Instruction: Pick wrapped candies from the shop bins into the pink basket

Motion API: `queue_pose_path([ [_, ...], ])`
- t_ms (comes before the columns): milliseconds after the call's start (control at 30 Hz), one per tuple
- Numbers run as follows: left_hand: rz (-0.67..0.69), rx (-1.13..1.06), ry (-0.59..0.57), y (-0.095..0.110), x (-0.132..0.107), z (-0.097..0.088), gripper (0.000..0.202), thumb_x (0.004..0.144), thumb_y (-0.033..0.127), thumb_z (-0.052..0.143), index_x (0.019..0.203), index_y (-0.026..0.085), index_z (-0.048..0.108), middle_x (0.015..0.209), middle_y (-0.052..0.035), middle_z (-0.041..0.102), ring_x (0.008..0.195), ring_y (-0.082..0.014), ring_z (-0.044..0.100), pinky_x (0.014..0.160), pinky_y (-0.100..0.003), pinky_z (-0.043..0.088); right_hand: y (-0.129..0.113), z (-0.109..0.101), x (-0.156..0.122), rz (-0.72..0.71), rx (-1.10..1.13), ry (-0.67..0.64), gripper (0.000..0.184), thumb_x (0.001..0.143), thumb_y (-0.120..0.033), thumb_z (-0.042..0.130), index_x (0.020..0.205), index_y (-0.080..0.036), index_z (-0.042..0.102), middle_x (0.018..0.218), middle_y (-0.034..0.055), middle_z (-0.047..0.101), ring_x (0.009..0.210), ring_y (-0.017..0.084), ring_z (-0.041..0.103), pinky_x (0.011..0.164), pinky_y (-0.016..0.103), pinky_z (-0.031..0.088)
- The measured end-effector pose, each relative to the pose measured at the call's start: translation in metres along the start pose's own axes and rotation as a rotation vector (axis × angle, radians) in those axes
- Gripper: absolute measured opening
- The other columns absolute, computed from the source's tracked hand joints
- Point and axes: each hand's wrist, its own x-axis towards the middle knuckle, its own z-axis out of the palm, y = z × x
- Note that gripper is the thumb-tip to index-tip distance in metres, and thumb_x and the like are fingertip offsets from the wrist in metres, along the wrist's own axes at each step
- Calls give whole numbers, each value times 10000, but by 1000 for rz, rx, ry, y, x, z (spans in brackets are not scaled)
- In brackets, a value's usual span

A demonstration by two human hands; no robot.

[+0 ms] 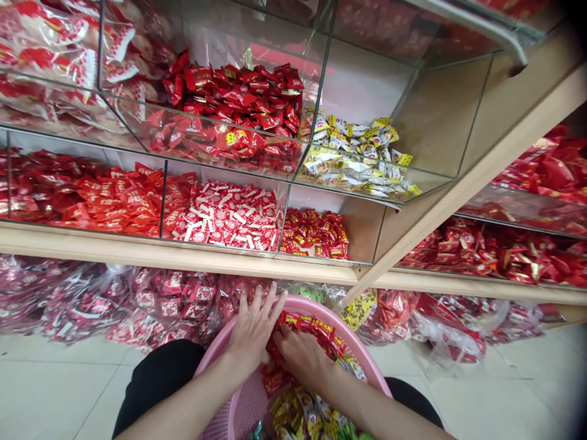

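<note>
Packets in red wrap point(321, 329) lie heaped in the far half of a pink basket point(215, 362), close to its rim. Right hand point(300, 354) is down among them, fingers curled; can't tell if it has hold of any, fingertips hidden. Left hand point(254, 324) is just beside it over the basket's far left side, fingers spread, nothing seen in it. Handling this heap well probably calls for light fingers, small amounts, and the left hand guarding the rim against spills. Red packets show beyond and right of the right hand, plus a patch on its near side. Yellow packets point(293, 417) sit nearer the body. Basket stands between dark-trousered knees point(158, 379); bagged packets point(177, 296) line the floor behind, under a shelf point(137, 247) with glass-fronted bins.
</note>
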Motion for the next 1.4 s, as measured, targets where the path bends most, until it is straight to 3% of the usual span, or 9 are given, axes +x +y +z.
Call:
queue_pose_path([
  [300,19,69,22,-1,1,0,1306,473,347,800,1422,238,-91,1513,-123,14,1341,-413,144,1039,-618,143,3,-14,-11,33,113,-60,357,762,-373,631,1008,-116,595,1010,120,622,825,242,635,655,313,514],
  [467,42,81,61,-2,0,5,1315,481,411,790,1416,230,-116,1513,-131,50,1328,-407,192,1027,-613,186,9,-20,-17,27,123,-19,223,818,-267,564,1008,-153,593,1009,88,619,841,222,634,689,298,501],
  [667,30,84,104,-2,0,11,1349,453,387,812,1417,235,-119,1513,-124,38,1328,-408,182,1031,-612,163,8,-10,-13,32,36,-3,184,825,-122,485,968,-151,596,1018,100,608,823,201,639,634,259,493],
  [833,48,60,70,-6,1,14,1323,456,316,806,1422,241,-95,1514,-121,39,1329,-408,182,1030,-614,165,5,-6,-14,6,77,5,166,804,-237,561,947,-166,607,1021,79,610,790,198,646,628,262,502],
  [900,57,59,92,-8,1,17,1230,533,316,760,1424,245,-84,1515,-118,36,1337,-405,168,1037,-622,129,3,-7,-15,-4,95,-16,188,785,-270,591,946,-175,613,1014,71,613,780,207,648,629,283,509],
  [1000,61,91,181,-8,3,25,1070,655,325,662,1429,232,-71,1514,-116,40,1361,-373,116,1061,-614,34,0,-7,-16,9,86,-39,173,789,-209,573,950,-164,618,1027,89,611,800,214,646,636,292,510],
  [1100,74,119,217,-7,4,29,1078,650,373,659,1432,196,-62,1511,-131,13,1371,-360,62,1069,-604,-5,-3,-7,-15,32,95,-49,191,785,-167,563,969,-152,614,1057,105,600,833,210,640,661,279,505],
  [1233,82,114,163,-7,1,21,1156,593,422,706,1431,193,-57,1506,-138,-5,1371,-364,52,1071,-607,21,-3,-4,-14,39,128,-31,218,763,-204,607,975,-153,612,1064,96,593,899,217,618,710,273,502],
  [1400,85,105,88,-5,-1,7,1224,526,459,756,1432,185,-21,1500,-150,-7,1366,-380,63,1067,-614,66,-1,3,-11,59,91,39,155,802,-128,519,912,-159,624,1035,92,590,942,209,594,677,247,501],
])
